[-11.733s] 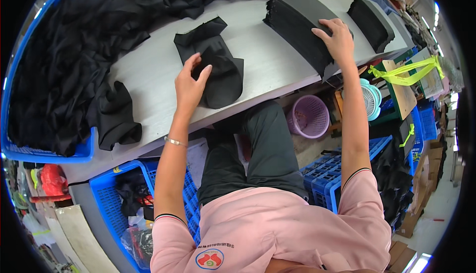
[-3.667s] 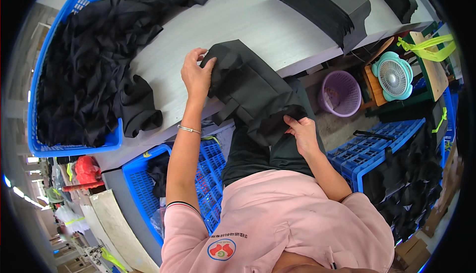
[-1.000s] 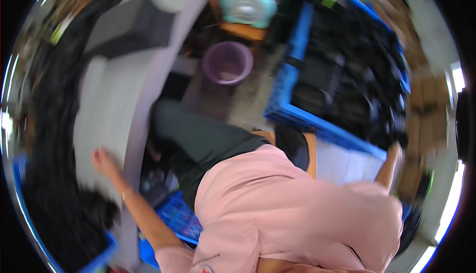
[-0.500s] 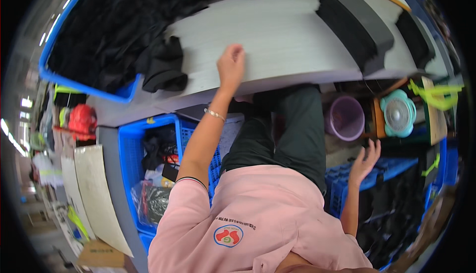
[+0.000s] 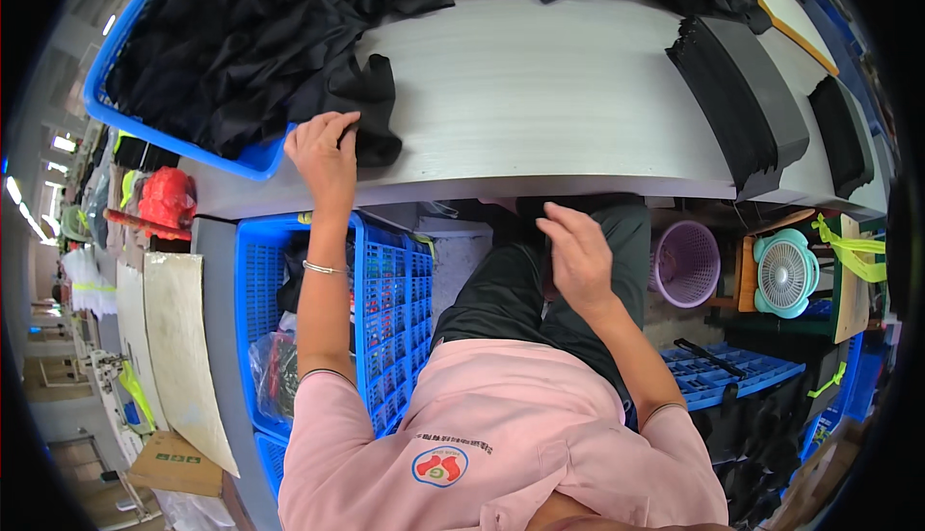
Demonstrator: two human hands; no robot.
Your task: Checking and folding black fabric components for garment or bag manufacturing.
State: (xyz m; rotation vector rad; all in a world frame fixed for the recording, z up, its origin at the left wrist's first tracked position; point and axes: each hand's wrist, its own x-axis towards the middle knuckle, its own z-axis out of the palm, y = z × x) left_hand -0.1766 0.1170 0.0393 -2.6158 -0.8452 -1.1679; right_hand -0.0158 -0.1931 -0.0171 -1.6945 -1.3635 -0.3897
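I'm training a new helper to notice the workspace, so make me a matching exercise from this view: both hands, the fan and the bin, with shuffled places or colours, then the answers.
Things:
1. left hand
2. fan
3. right hand
4. bin

Places or colours:
A. over the dark trousers
B. purple
C. fingertips at the black cloth
D. turquoise

Right pairs: 1-C, 2-D, 3-A, 4-B

Pretty sure this is a workshop, the kind that works with cloth: long pale table (image 5: 540, 97), huge heap of black cloth (image 5: 251, 39) piled on it, neat stack of black pieces (image 5: 752, 92), blue plastic crate (image 5: 393, 309) underneath, cardboard box (image 5: 178, 464) off to the left.
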